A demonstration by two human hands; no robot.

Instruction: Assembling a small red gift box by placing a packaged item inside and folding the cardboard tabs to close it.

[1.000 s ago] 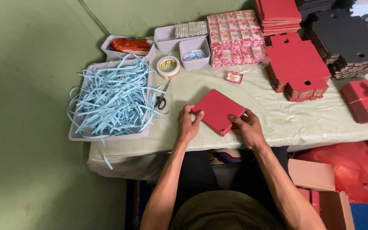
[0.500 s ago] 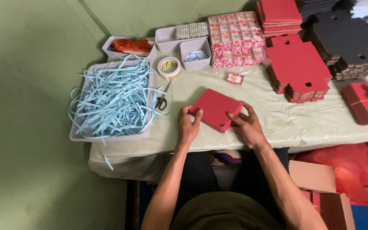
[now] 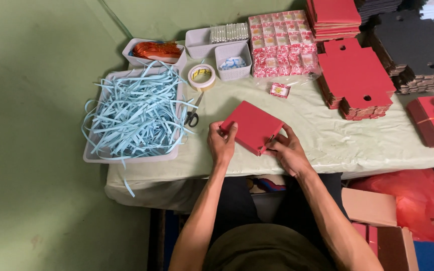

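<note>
A flat red cardboard box [image 3: 251, 126] lies on the pale green tablecloth [image 3: 327, 140], near the table's front edge. It is square, matte and plain (no ribbon on it), and turned so one corner points toward the person. Its near left corner and near right edge are gripped between fingers, and it looks closed, tilted slightly upward.

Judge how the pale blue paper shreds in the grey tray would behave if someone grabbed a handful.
The blue paper shreds look thin and curled, so probably floppy and very light. Strands already spill over the grey tray, so a handful would likely tangle, trail and drop loose pieces.
</note>
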